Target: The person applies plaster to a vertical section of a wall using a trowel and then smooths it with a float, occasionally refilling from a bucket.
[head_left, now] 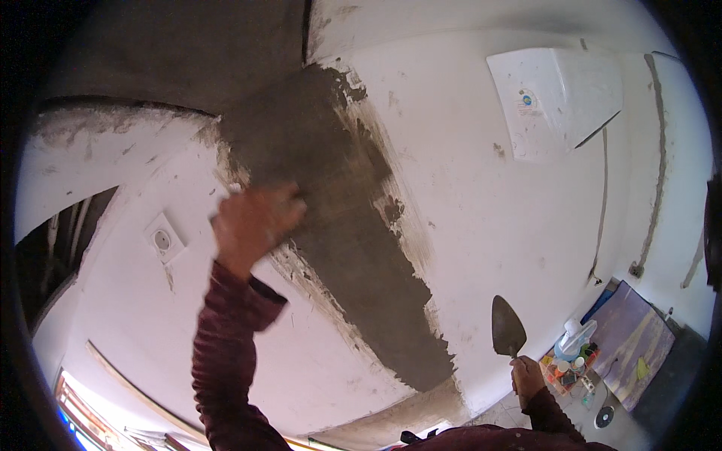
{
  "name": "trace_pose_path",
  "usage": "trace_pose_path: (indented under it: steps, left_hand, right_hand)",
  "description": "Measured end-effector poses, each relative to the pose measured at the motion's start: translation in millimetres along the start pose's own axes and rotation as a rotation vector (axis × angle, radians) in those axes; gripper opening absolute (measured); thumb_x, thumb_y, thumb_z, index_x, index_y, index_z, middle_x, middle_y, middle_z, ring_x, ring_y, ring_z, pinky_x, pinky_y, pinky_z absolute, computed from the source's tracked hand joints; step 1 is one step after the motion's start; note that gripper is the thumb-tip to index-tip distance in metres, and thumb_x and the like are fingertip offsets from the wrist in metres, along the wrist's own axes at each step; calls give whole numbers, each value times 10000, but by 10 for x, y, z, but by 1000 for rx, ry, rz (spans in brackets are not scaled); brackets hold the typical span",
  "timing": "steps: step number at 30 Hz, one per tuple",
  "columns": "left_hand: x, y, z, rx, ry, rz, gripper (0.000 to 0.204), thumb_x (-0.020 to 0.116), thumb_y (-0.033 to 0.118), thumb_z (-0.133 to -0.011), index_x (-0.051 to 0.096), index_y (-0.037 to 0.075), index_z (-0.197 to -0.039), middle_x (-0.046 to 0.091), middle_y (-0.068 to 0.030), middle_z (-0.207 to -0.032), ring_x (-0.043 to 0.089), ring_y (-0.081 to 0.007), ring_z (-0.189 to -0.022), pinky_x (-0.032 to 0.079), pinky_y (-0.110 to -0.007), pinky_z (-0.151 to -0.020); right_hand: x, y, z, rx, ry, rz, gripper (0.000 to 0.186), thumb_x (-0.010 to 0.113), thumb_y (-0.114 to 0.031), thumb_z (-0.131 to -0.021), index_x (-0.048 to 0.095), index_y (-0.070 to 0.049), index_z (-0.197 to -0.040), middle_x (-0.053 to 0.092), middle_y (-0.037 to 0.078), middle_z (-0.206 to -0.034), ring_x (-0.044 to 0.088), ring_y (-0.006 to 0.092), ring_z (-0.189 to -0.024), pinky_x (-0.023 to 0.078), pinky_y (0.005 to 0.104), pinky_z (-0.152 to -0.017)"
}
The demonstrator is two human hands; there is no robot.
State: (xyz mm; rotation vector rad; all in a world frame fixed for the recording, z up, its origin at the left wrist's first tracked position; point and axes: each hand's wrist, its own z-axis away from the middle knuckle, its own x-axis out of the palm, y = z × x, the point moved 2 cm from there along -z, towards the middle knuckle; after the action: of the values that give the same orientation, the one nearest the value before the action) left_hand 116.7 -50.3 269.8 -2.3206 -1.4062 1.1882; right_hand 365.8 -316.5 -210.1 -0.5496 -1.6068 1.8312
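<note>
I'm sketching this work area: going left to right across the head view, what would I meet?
Dark opening in the white wall → square white wall socket → bare left hand → pointed grey metal trowel → purplish, flat rectangular sheet.

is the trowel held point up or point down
Point up: the trowel's tip is uppermost in the head view, and the right hand grips the handle below the blade.

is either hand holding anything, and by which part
The right hand grips a pointed trowel by its handle. The left hand is too blurred to tell.
</note>
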Motion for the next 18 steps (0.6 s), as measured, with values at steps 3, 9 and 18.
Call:
trace_pose_path:
  steps: [3, 9, 18]
  left_hand:
    - [-449, -311, -441, -65, 206, -29, 391, 710, 455, -846, 739, 160, -1101, 727, -145, -916, 695, -353, -815, 539, -457, -751]
    - [-481, -507, -769, 89, 391, -100, 344, 745, 385, -827, 753, 138, -1068, 717, -159, -822, 700, -335, -741, 549, -417, -676]
    - [-459, -547, -818, 1, 416, -103, 371, 749, 413, -811, 752, 152, -1073, 729, -128, -846, 700, -324, -858, 531, -432, -790]
  right_hand:
    - [-166, 13, -176, -105, -1, 148, 295, 474, -268, -962, 571, 3, -895, 472, 18, -549, 433, 114, -385, 363, 283, -369]
    - [-75, 96, -175, -56, 0, 116, 304, 468, -279, -960, 546, -17, -826, 474, 21, -552, 442, 124, -399, 371, 297, -386]
    - [-85, 160, -182, -17, 1, 145, 304, 469, -290, -961, 548, -20, -845, 468, 16, -570, 445, 121, -425, 372, 295, -405]
